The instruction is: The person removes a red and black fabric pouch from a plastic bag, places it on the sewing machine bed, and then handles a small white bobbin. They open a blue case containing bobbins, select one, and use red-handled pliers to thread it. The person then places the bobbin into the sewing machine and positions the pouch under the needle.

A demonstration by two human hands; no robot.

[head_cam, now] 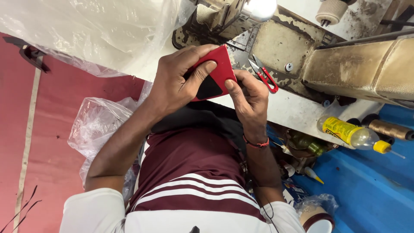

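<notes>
A person in a maroon shirt with white stripes, seen from above, holds a flat red and black fabric piece (214, 75) in front of the chest, over the near edge of a white worktop (293, 110). The left hand (177, 82) is closed around the piece's left side, thumb pressed across its front face. The right hand (248, 97) pinches the piece's right edge between thumb and fingers; a red thread band sits on that wrist.

Just beyond the right hand, a small red-handled thread snipper (265, 75) lies on the base of a worn beige sewing machine (345, 64). To the right, a clear plastic bottle with a yellow label (349, 133) lies on its side near a spool of brown thread (390, 128). Crumpled clear plastic sheeting (99, 123) sits by the left arm, above a red floor.
</notes>
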